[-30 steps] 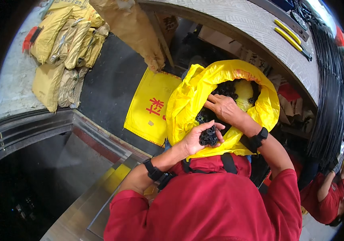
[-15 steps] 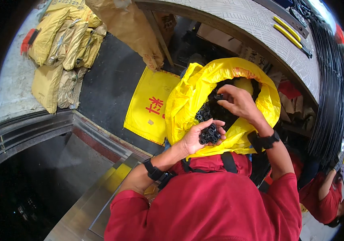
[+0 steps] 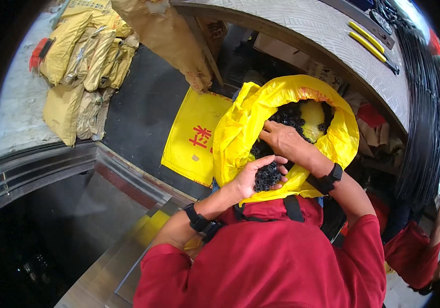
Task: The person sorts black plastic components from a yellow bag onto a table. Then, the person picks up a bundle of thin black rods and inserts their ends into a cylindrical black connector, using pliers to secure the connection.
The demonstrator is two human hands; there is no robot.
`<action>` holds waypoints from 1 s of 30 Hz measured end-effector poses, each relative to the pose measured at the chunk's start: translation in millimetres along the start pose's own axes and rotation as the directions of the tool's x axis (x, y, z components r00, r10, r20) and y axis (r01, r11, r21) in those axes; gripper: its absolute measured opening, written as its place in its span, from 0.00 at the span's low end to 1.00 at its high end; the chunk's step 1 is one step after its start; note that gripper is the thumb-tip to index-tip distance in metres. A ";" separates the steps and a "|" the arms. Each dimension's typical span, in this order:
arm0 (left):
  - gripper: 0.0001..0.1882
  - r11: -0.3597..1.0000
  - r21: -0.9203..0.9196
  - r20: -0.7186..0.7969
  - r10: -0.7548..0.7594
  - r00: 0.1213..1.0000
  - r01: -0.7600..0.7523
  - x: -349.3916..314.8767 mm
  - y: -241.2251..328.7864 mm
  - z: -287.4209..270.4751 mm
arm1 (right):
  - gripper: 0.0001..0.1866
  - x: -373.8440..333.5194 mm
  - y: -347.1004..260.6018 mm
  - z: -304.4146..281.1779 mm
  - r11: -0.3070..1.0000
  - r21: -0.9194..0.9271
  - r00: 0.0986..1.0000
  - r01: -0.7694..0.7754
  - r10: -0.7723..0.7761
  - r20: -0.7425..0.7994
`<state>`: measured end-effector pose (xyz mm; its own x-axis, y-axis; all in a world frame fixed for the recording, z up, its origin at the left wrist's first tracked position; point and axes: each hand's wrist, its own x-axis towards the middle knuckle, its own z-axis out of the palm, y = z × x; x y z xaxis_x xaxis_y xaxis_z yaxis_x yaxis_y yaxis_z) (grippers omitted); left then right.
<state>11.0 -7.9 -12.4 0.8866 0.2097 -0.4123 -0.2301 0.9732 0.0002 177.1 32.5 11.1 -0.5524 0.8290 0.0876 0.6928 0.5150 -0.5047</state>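
The left hand [image 3: 248,178] comes in from the lower left, palm up and cupped over the near rim of the yellow bag [image 3: 226,149], thumb and fingers curled around a clump of small black parts [image 3: 267,178]. Just above it, the right hand [image 3: 287,141] slants leftward into the bag's mouth, back uppermost, fingertips hidden; whether they pinch anything I cannot tell. Loose black pieces [image 3: 290,114] lie in the bag beyond its knuckles.

Dark red short-sleeved top [image 3: 266,251], black wristbands [image 3: 198,219], black strap [image 3: 292,208], bare left hand [image 3: 253,175], bare right hand [image 3: 285,141]
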 end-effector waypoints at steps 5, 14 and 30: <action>0.20 1.000 0.006 -0.024 0.002 1.000 -0.002 -1.9 0.8 0.9 | 0.13 -2.8 4.7 -3.4 0.993 -0.098 0.997 0.068 -0.070 -0.011; 0.22 0.998 -0.060 0.003 0.028 1.000 -0.028 -3.0 2.0 10.1 | 0.12 -27.5 -8.7 -57.9 0.935 0.112 0.938 -0.336 0.343 -0.055; 0.19 0.999 -0.013 -0.038 0.048 0.998 -0.049 -2.1 1.9 4.0 | 0.18 -90.6 45.8 -77.7 0.782 -0.413 0.855 -0.467 0.518 0.013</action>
<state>10.3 -6.1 -7.9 0.8587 0.2526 -0.4459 -0.2783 0.9605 0.0082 294.9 -2.0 46.7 -0.1195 0.9729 -0.1981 0.9911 0.1052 -0.0812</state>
